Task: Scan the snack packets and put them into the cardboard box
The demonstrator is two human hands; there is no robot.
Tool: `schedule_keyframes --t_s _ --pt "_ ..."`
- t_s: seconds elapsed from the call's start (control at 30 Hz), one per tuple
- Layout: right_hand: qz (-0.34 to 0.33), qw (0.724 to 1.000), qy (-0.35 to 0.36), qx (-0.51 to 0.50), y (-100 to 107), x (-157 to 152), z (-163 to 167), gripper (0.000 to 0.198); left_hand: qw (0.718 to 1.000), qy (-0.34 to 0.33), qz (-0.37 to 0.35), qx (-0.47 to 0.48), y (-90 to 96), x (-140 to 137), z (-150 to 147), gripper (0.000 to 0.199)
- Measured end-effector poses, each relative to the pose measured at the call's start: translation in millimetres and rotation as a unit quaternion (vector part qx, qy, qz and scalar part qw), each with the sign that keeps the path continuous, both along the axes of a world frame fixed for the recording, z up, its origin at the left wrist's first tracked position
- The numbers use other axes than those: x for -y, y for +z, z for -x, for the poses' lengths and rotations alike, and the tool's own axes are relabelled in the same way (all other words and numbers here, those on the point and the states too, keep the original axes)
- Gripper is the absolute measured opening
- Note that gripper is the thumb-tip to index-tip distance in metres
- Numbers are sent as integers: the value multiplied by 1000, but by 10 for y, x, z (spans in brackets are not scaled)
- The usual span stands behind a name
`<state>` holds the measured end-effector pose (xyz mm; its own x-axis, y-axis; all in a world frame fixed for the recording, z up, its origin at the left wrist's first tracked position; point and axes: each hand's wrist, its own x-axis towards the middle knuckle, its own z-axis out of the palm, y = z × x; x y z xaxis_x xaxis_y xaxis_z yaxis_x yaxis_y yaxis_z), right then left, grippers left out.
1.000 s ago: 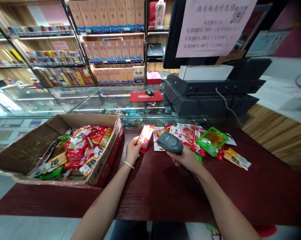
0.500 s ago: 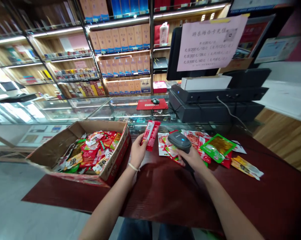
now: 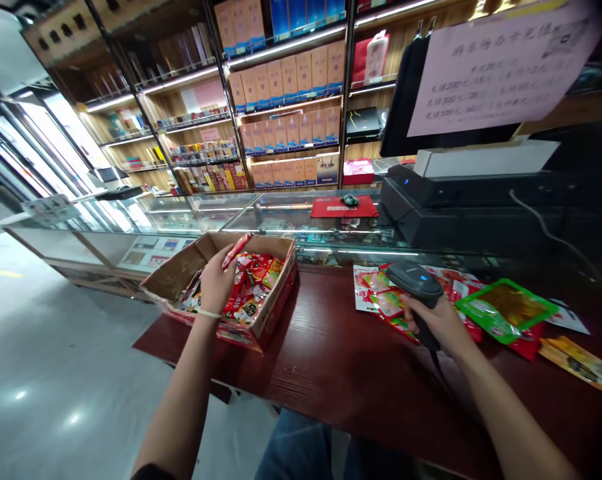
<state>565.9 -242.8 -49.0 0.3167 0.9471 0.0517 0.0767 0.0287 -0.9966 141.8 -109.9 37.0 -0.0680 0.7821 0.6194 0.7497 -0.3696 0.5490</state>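
Note:
My left hand [image 3: 217, 281] is above the cardboard box [image 3: 275, 313], its fingers closed on a narrow red snack packet [image 3: 237, 250] seen nearly edge-on. Inside the box lies a heap of snack packets [image 3: 253, 287], mostly red, partly hidden behind that hand. My right hand [image 3: 438, 320] grips the handle of a dark barcode scanner [image 3: 415, 279], whose head shows a small blue light. Beneath and behind the scanner, red and white packets [image 3: 365, 293] are spread on the tabletop. A green-edged packet [image 3: 505, 308] and a yellow packet [image 3: 581, 363] lie farther right.
The dark red table [image 3: 325, 353] spans the front. Behind it runs a glass display counter [image 3: 281, 207] with a red mat [image 3: 331, 207] and a mouse. At the right stand a monitor with a pink sign [image 3: 491, 73] and a black till [image 3: 455, 220]. A scanner cable trails downward.
My left hand has carried the red packet leftward from the middle of the table to over the box. The view has turned left. My right hand still holds the scanner.

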Motion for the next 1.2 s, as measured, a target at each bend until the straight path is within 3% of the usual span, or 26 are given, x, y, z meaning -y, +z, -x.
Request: schedule_keyframes --t_s 0.1,0.3,0.5,0.6,0.7,0.87,0.97,1.2 --pt "0 1000 -8 -19 -1 -1 -6 45 998 -15 61 24 -98 -68 34 32" --pt "-15 999 -40 -25 18 11 -95 41 999 -38 1 4 4 75 -157 31" --pt "-24 995 -89 -36 104 72 -281 36 988 -156 -13 -10 167 336 -866 29" --pt "-40 991 -122 -37 140 101 -365 31 968 -249 7 -8 -9 378 -1430 27" --pt "-50 987 -147 -35 151 130 -461 32 935 -352 52 -13 -381 368 -2030 26" --pt "-52 977 -204 -39 165 203 -675 31 901 -423 77 -60 -925 339 -2902 27" --pt "-48 965 -255 -44 183 266 -828 30 886 -449 64 -98 -1034 310 -3303 30" --pt "-75 945 -316 -42 151 397 -1109 30 838 -511 39 -190 -1031 239 -4023 36"
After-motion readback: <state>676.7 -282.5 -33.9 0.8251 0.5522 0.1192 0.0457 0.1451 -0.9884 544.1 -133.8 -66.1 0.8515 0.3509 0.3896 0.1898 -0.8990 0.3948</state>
